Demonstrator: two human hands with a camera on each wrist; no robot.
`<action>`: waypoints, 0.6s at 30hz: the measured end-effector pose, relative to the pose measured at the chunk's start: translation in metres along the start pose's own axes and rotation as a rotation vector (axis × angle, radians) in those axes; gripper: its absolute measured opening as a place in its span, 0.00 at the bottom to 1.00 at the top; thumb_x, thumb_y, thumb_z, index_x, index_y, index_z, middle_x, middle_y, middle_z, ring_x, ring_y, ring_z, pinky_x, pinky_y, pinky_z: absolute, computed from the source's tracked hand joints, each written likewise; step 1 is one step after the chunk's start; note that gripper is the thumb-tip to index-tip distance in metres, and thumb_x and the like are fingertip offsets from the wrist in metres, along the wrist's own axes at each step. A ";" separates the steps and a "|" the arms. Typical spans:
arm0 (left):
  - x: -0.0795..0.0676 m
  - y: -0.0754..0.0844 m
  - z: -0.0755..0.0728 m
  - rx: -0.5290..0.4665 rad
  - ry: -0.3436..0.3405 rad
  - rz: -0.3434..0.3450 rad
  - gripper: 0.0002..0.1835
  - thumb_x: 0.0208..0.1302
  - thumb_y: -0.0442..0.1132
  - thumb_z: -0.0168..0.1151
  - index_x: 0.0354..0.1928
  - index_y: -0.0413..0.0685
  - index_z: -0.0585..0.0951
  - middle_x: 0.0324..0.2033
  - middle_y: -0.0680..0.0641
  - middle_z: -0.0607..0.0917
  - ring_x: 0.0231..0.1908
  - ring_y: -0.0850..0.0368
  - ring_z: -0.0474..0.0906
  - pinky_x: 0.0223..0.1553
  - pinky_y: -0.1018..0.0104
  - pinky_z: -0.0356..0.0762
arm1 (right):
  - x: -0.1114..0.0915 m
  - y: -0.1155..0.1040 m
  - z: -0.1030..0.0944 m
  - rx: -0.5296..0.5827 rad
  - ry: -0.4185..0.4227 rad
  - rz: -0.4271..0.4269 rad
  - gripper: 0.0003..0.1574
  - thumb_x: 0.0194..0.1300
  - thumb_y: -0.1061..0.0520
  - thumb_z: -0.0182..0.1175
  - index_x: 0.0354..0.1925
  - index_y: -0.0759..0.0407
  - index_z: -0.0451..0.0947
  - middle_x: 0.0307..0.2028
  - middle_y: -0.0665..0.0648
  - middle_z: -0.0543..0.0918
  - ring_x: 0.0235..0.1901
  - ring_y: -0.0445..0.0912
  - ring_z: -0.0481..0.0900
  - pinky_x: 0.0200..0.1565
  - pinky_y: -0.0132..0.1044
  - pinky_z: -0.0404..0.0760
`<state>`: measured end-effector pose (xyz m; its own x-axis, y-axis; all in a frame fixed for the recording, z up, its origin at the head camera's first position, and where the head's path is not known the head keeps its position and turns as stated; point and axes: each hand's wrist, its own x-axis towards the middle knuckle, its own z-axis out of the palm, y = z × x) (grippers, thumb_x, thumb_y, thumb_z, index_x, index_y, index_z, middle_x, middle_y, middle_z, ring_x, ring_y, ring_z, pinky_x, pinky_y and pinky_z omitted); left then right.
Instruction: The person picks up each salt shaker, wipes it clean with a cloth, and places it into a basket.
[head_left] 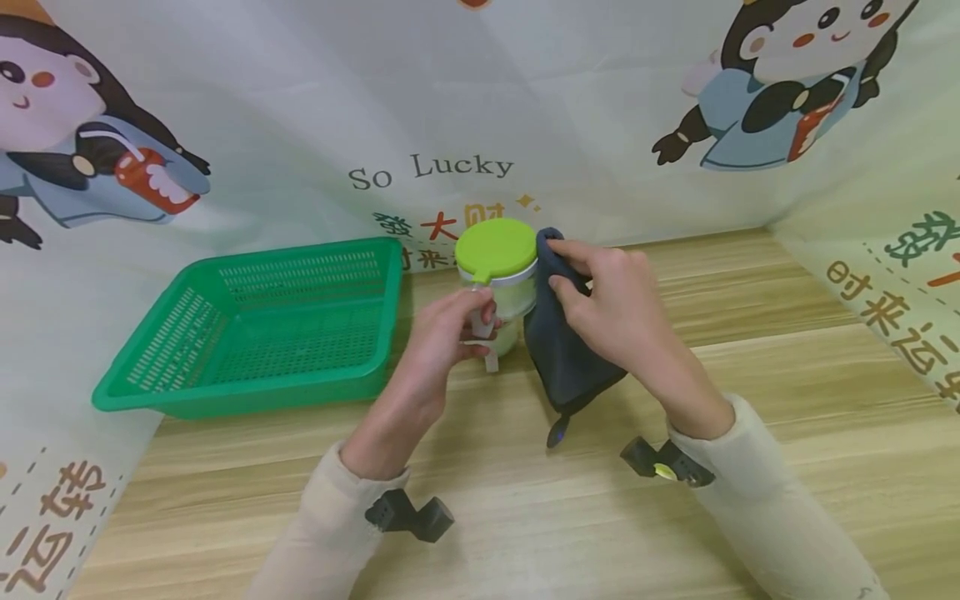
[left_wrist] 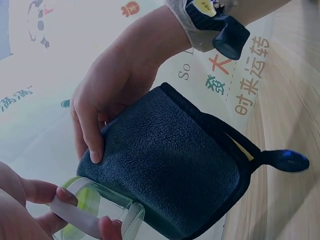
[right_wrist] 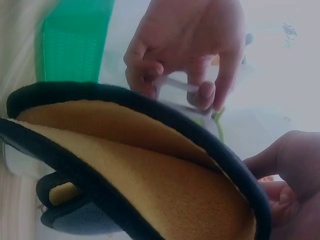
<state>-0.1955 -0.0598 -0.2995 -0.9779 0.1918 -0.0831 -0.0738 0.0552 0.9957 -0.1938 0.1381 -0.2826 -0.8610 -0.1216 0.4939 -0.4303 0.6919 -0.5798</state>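
A clear jug (head_left: pixel 517 296) with a bright green lid (head_left: pixel 497 248) and a pale handle (left_wrist: pixel 75 216) is in front of me. My left hand (head_left: pixel 444 333) grips that handle, fingers curled round it. On the jug's right side hangs a folded dark blue cloth (head_left: pixel 566 350), fuzzy outside, with a small loop at its lower corner. Its top edge is pinched between the thumb and fingers of my right hand (head_left: pixel 618 304). From the right wrist, the cloth's tan lining (right_wrist: pixel 150 175) shows between dark-bordered layers, covering much of the jug.
A green plastic basket (head_left: pixel 247 398) with slotted walls sits left of the jug on the wood-patterned table (head_left: pixel 480 517). Behind the table hangs a printed backdrop (head_left: pixel 600 125) with cartoon figures and lettering.
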 end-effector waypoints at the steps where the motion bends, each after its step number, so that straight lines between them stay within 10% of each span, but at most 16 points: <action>1: 0.000 0.000 0.001 0.002 0.000 0.001 0.18 0.78 0.48 0.51 0.29 0.47 0.73 0.33 0.49 0.77 0.37 0.54 0.76 0.42 0.62 0.78 | 0.001 0.002 -0.001 0.002 0.004 0.000 0.25 0.69 0.65 0.62 0.64 0.64 0.79 0.50 0.65 0.89 0.47 0.57 0.90 0.35 0.42 0.83; 12: -0.005 0.001 0.003 0.021 -0.018 0.023 0.18 0.77 0.47 0.50 0.28 0.47 0.72 0.34 0.49 0.78 0.37 0.54 0.75 0.42 0.62 0.78 | 0.002 0.003 -0.004 -0.038 -0.003 0.056 0.25 0.71 0.62 0.61 0.65 0.61 0.78 0.51 0.63 0.89 0.36 0.52 0.90 0.31 0.36 0.77; 18: -0.002 0.001 -0.001 -0.011 0.007 0.038 0.17 0.78 0.48 0.51 0.31 0.46 0.73 0.34 0.47 0.77 0.38 0.53 0.76 0.41 0.62 0.78 | -0.005 -0.007 0.002 -0.031 0.010 -0.013 0.25 0.69 0.63 0.63 0.64 0.64 0.79 0.49 0.64 0.90 0.13 0.41 0.77 0.25 0.32 0.76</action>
<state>-0.1934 -0.0613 -0.2984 -0.9815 0.1863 -0.0449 -0.0387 0.0371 0.9986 -0.1873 0.1322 -0.2822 -0.8527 -0.1234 0.5075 -0.4324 0.7119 -0.5534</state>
